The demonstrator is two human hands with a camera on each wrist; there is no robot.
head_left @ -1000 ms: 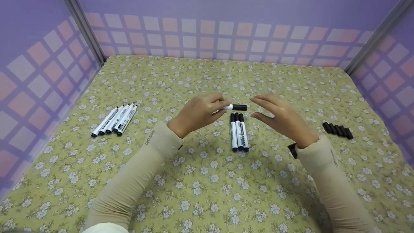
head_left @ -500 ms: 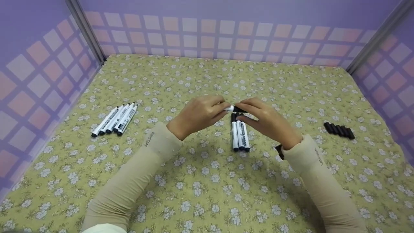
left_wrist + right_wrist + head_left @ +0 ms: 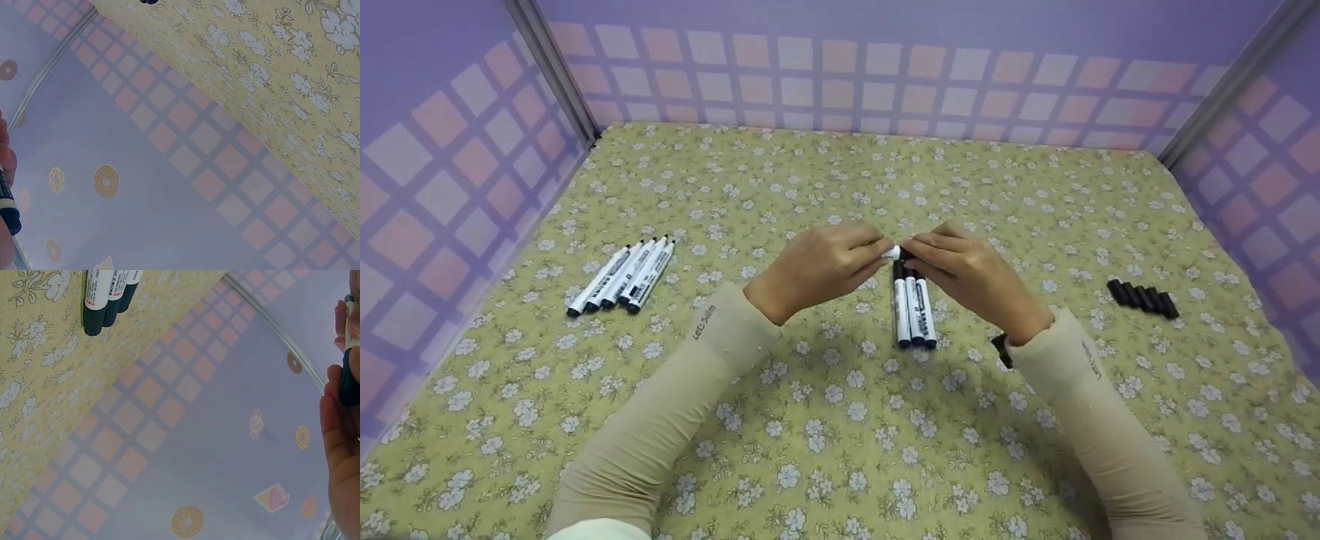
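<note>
well, the left hand (image 3: pixel 821 262) pinches one smooth, round white pen (image 3: pixel 892 253) and the right hand (image 3: pixel 964 262) pinches its black cap (image 3: pixel 904 254), up near three lidded pens (image 3: pixel 915 311), between five pointy pens (image 3: pixel 651 279) and five stubby caps (image 3: pixel 1142 298) on flowery cloth (image 3: pixel 810 420).

Wht marker (image 3: pixel 891 253), blk cap (image 3: pixel 349 385) on, approx. horiz., mid-air

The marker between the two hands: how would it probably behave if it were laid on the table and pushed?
The marker would probably roll when pushed sideways, since its dark end looks round in the right wrist view. It is likely light: the fingers of the left hand and right hand hold it up.
</note>
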